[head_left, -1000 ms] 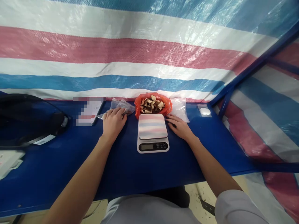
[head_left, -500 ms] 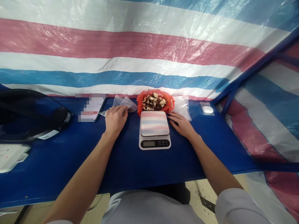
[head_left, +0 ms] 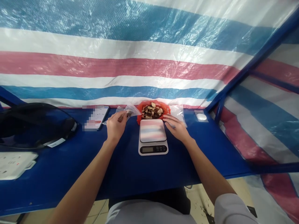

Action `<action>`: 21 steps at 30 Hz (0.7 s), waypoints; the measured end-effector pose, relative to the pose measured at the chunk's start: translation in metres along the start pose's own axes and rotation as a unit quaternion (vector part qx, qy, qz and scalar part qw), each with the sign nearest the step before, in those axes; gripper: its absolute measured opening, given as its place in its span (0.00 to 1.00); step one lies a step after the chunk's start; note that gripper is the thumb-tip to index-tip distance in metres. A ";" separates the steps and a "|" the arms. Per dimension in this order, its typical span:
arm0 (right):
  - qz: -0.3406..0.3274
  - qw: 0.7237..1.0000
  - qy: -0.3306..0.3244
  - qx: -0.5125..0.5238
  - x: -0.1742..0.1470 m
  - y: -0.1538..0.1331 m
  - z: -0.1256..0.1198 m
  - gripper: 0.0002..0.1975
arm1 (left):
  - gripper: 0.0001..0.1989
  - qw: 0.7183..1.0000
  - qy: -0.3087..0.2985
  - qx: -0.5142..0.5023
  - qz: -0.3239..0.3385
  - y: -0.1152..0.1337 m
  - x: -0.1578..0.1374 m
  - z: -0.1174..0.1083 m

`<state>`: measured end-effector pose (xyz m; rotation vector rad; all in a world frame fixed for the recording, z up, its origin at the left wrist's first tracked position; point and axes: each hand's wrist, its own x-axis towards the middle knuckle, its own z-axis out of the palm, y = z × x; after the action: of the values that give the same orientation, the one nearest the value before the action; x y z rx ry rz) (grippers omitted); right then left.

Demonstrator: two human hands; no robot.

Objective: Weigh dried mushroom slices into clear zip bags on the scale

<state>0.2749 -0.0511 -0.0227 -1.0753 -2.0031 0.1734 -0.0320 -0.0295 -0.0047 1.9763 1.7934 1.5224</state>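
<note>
My left hand (head_left: 116, 126) is closed on a clear plastic bag (head_left: 130, 109) that has some dark pieces inside. Its fingers hide part of the bag. My right hand (head_left: 176, 127) is open, fingers stretched out beside the red plastic bag (head_left: 139, 119), close to its right edge. That red bag stands with its mouth wide, full of dried brown and cream slices (head_left: 152, 111). Just in front of it sits a white kitchen scale (head_left: 153, 130) with nothing on its plate. Behind my right hand lie flat clear plastic bags (head_left: 178, 112).
A phone (head_left: 99, 117) lies left of my left hand. Farther left are a black bag-like item (head_left: 35, 124) and a white power strip (head_left: 16, 165). A white round object (head_left: 201, 116) in clear wrap lies at the right. Striped sheeting (head_left: 116, 67) hangs behind the blue table (head_left: 130, 177).
My left hand has lifted slightly, raising the clear plastic bag with it. My right hand has moved a little toward the red bag. The camera view has tilted up.
</note>
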 end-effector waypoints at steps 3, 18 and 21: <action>-0.013 0.999 0.016 0.040 0.015 -0.016 0.007 0.15 | 0.13 0.996 0.008 -0.080 -0.042 0.015 0.002 -0.002; 0.002 0.987 0.001 0.158 0.053 -0.036 0.043 0.14 | 0.24 0.831 -0.162 -0.464 -0.261 0.030 -0.028 0.020; 0.014 0.989 -0.002 0.146 0.057 -0.035 0.045 0.12 | 0.24 0.831 -0.173 -0.457 -0.266 0.023 -0.025 0.020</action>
<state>0.2041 -0.0198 -0.0005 -0.9161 -1.8946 0.4684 0.0022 -0.0463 -0.0152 1.0604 1.0006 1.3175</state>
